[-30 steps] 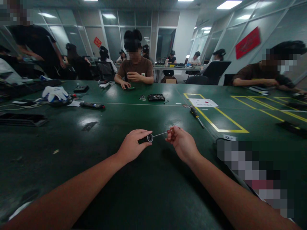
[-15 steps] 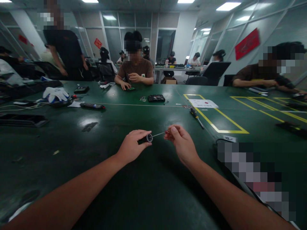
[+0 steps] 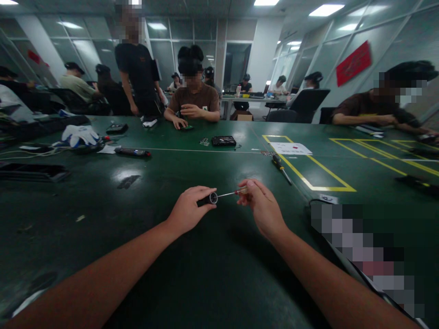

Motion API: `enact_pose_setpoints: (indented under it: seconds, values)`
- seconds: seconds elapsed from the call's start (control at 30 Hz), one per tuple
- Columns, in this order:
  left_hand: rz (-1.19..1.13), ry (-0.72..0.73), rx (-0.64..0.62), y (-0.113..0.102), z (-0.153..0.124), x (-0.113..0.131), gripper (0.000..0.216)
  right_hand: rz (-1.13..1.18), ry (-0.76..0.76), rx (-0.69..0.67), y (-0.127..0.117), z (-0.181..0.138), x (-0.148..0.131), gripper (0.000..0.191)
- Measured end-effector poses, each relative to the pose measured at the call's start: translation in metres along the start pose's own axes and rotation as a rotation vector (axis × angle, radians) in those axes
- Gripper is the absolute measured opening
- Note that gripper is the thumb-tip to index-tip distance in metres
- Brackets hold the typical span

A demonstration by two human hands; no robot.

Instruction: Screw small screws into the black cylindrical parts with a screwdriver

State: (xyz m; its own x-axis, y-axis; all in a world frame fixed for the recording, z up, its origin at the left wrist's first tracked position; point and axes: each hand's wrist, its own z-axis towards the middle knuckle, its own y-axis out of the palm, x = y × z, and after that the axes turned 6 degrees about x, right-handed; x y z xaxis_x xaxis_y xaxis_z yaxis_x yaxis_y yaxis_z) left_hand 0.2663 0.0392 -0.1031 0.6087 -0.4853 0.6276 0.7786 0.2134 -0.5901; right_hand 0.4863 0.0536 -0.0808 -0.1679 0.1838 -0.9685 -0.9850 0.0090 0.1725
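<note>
My left hand (image 3: 189, 209) is closed round a small black cylinder with a silver rim (image 3: 211, 198), held just above the green table (image 3: 206, 283). My right hand (image 3: 261, 206) pinches the handle of a thin screwdriver (image 3: 230, 193). The metal shaft runs left and its tip sits at the cylinder's open end. Both forearms reach in from the bottom corners.
A yellow-handled screwdriver (image 3: 281, 167) lies beyond my right hand beside yellow tape lines (image 3: 320, 171). A black device (image 3: 223, 140), a dark tool (image 3: 132, 151) and white gloves (image 3: 79, 134) lie farther off. A person (image 3: 194, 98) sits opposite, another stands behind (image 3: 137, 68), one sits right (image 3: 380, 107).
My hands have hardly moved; the right fingers have shifted a little on the screwdriver handle. The standing person at the back has walked from the far left toward the middle.
</note>
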Motion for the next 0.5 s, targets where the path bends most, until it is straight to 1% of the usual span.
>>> enact_pose_setpoints:
  seconds: [0.03,0.1,0.2,0.3,0.43,0.5]
  values:
    - [-0.008,-0.002,0.004,0.0,0.0,0.0,0.047,0.027,0.012,0.017,0.0,0.001,0.001,0.025]
    - [-0.02,0.003,0.011,0.001,0.0,0.0,0.047,0.073,0.018,0.047,0.001,0.001,0.002,0.023]
    - [-0.033,0.019,0.003,0.001,0.0,-0.001,0.046,0.07,0.002,0.053,0.002,0.001,0.003,0.027]
    - [-0.021,0.025,-0.006,0.002,-0.001,-0.003,0.046,0.057,0.017,0.04,0.004,0.0,0.007,0.031]
    - [0.007,0.036,-0.01,0.002,0.0,-0.005,0.046,0.077,0.057,0.067,0.002,0.003,0.015,0.033]
    - [0.009,0.051,-0.016,0.002,0.001,-0.005,0.047,0.112,0.128,0.082,-0.001,0.007,0.019,0.033]
